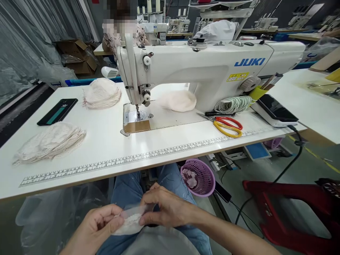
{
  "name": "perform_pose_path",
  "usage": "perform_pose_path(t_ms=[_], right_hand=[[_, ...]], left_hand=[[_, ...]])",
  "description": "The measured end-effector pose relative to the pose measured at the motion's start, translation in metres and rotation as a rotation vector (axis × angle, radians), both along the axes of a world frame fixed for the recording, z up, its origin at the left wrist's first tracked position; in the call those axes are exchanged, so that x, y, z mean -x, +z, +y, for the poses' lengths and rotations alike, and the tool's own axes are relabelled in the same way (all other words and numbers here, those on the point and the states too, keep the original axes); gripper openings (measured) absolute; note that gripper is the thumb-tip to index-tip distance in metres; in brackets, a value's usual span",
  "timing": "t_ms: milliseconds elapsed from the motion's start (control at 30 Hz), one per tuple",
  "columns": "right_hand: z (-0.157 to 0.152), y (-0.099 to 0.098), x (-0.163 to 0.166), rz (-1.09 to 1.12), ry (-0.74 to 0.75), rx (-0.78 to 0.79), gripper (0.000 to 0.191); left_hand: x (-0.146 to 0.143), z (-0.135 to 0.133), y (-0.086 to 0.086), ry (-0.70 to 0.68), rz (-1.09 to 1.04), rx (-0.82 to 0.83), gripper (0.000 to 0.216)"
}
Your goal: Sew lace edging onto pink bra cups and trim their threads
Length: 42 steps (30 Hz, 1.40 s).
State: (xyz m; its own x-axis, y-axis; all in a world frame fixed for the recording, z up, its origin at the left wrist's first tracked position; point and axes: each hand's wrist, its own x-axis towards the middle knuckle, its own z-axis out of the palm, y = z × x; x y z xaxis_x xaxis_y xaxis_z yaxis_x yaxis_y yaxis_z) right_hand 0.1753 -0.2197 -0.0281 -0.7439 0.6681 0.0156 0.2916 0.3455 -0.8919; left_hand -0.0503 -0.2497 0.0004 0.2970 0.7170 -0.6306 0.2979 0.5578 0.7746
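A small piece of white lace-trimmed fabric is stretched between my hands above my lap. My left hand pinches its left end between thumb and fingers. At the other end, my right hand grips it the same way. Past the table edge stands a white sewing machine with a pale round fabric piece lying under its arm. Two stacks of similar cloth lie left of the needle: a rear stack and a front stack.
Scissors with red and yellow handles lie by a coil of pale cord. A phone rests at the table's left. Below are a purple basket and a red stool. Another person sits beyond the machine.
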Motion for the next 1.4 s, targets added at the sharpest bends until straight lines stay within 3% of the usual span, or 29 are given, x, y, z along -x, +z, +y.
perform_pose_path(t_ms=[167,267,467,667,867,933,1100,1167,1267,1400], right_hand=[[0.003,0.008,-0.002,-0.007,0.07,-0.029,0.014],[0.007,0.011,-0.003,-0.028,0.138,-0.059,0.01],[0.014,0.011,-0.011,0.002,0.264,0.042,0.017],[0.008,0.01,-0.001,-0.096,0.168,-0.021,0.013],[0.012,0.011,0.009,-0.095,0.25,0.006,0.007],[0.017,0.009,0.007,-0.05,0.276,0.074,0.006],[0.031,0.003,-0.008,0.065,0.434,0.48,0.01],[0.034,0.002,-0.014,0.081,0.464,0.557,0.009],[0.032,0.002,-0.017,0.088,0.464,0.525,0.01],[0.022,0.002,-0.012,0.004,0.38,0.278,0.026]], left_hand=[[-0.002,0.004,0.005,-0.169,-0.066,0.031,0.041],[-0.008,0.01,0.005,-0.282,0.034,-0.029,0.031],[-0.013,0.013,0.0,-0.301,0.1,-0.02,0.026],[-0.004,0.008,-0.002,-0.235,0.083,-0.032,0.029],[-0.006,0.01,0.008,-0.231,-0.015,0.046,0.025],[-0.008,0.011,0.008,-0.239,0.026,0.074,0.025],[-0.005,0.008,-0.005,-0.243,-0.037,0.111,0.031],[-0.002,0.005,-0.01,-0.222,-0.046,0.121,0.035],[0.002,0.003,-0.016,-0.191,-0.035,0.12,0.039],[0.004,0.003,-0.019,-0.174,-0.04,0.108,0.042]])
